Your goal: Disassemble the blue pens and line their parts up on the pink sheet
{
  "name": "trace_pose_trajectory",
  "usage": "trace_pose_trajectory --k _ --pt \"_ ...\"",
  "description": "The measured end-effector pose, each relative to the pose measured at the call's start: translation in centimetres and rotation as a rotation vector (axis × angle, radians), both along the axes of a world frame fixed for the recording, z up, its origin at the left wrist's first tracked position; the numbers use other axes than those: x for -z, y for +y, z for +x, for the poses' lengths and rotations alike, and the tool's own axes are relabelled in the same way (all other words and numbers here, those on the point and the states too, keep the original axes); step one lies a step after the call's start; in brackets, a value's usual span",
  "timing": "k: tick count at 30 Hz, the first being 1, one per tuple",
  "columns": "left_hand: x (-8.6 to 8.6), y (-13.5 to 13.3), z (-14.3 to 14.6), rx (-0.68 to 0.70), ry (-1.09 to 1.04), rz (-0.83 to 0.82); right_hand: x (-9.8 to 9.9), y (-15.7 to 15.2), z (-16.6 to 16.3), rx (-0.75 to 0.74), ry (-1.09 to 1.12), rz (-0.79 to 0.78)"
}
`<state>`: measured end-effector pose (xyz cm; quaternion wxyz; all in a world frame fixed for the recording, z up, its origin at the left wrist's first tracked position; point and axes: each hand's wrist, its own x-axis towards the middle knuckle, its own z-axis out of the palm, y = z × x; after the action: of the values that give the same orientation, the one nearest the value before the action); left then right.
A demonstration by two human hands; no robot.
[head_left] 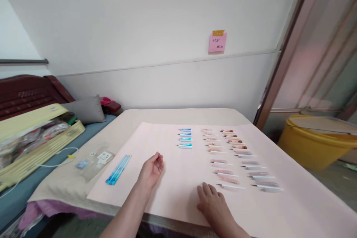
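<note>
Head view shows left hand (151, 171), grip narrow, right hand (214, 202), grip loosely spread, four blue pen sets (185, 139) beyond

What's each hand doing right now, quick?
Left hand: loosely curled, nothing visible in it; whether fully closed can't be told.
Right hand: open, palm down over the pale sheet; underside hidden.

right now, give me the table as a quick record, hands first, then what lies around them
left hand: fingers curled, nothing visible in it, over the pale pink sheet
right hand: palm down, near the lower pink pieces
left side: blue pens lying together, clear plastic packaging beyond
centre: short column of blue pen pieces
right side: two columns of pink, brown and grey pen pieces
wall: pink note, taped
</note>
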<state>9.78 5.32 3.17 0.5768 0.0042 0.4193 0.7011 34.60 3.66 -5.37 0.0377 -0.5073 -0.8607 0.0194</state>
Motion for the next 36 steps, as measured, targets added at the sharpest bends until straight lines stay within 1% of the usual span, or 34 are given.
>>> trace_pose_trajectory --k 5,23,31,36 --pt "0.2 0.0 -0.1 -0.017 0.002 0.001 0.3 0.1 0.0 -0.005 -0.008 -0.002" --pt "0.4 0.2 -0.4 -0.034 -0.018 0.003 -0.3 -0.2 0.0 -0.012 0.020 0.029" --pt "0.3 0.0 -0.5 -0.033 -0.023 0.013 -0.9 -0.4 0.0 -0.011 0.007 0.020" --pt "0.1 0.1 -0.3 -0.046 -0.015 0.001 -0.7 -0.3 0.0 -0.013 0.010 0.022"
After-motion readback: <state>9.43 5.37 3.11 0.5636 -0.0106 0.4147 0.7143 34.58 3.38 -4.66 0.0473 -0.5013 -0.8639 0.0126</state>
